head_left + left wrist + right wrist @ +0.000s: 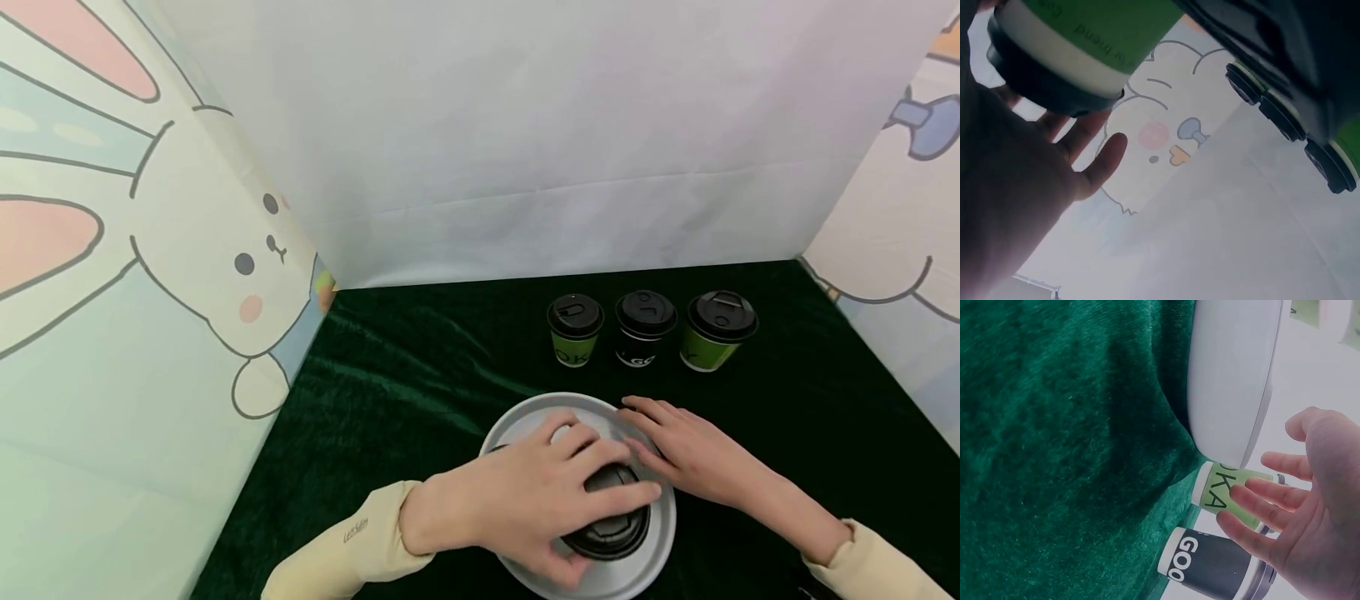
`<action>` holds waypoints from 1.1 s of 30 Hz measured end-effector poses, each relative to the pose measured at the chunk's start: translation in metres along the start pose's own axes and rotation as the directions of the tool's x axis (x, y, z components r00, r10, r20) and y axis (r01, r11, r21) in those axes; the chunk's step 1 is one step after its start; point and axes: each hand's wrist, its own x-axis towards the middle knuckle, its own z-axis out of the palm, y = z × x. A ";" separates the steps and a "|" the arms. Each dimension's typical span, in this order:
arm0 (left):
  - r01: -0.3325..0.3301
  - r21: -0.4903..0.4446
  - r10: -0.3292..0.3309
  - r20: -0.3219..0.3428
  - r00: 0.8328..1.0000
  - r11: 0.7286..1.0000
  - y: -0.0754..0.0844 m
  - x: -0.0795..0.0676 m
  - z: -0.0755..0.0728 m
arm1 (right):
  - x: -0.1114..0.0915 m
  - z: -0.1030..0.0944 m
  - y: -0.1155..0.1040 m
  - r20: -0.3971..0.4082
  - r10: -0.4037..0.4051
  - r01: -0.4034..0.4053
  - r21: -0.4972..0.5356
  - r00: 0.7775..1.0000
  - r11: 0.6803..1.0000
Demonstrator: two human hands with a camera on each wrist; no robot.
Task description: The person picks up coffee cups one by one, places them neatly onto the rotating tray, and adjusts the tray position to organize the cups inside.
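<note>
My left hand (547,492) reaches over a round white tray (660,550) and grips a paper cup from above, its fingers spread about the black lid (611,537). In the left wrist view this cup (1085,37) is green with a pale band below its lid. A second dark lid edge (497,448) peeks out left of the hand, mostly hidden. My right hand (697,458) is at the tray's right rim, fingers extended; whether they touch it is unclear. In the right wrist view the right hand (1310,519) holds nothing, near the white tray side (1235,375).
Behind the tray, three lidded paper cups stand in a row: a green one (573,346), a black one (637,343) and another green one (705,350). Dark green velvet cloth (360,433) covers the table. White and cartoon-printed curtains (525,167) enclose its back and sides.
</note>
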 end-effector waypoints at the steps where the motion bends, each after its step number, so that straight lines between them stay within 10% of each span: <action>1: -0.013 -0.007 0.014 0.026 1.000 1.000 0.001 0.000 0.001 | 0.000 0.000 0.000 -0.005 0.002 -0.002 -0.003 1.000 1.000; 33: -0.080 -0.054 0.090 0.226 0.970 0.995 0.014 -0.004 0.026 | 0.000 0.005 -0.001 -0.027 0.013 -0.013 -0.016 1.000 1.000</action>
